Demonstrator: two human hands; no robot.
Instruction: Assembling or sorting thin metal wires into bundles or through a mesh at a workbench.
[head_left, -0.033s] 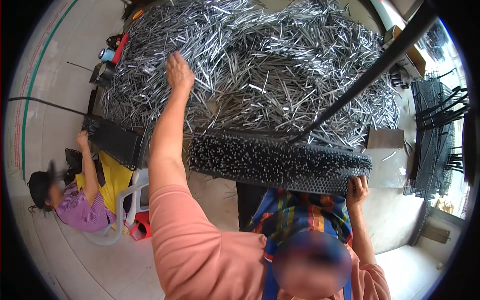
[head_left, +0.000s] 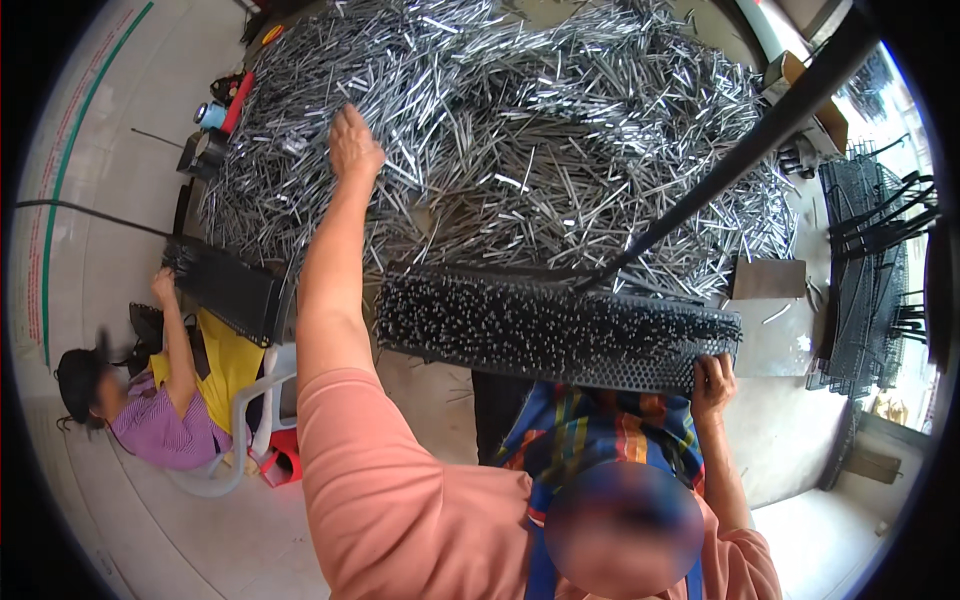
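While the left hand (head_left: 355, 145) stretches over the left side of the heap of silvery strips (head_left: 600, 130), fingers extended, whether they pinch anything I can't tell; nearer the body and rightward lies the long black perforated tray (head_left: 530, 325), bristling with pale-tipped pieces, and the right hand (head_left: 713, 385) grips its right-hand corner, fingers curled.
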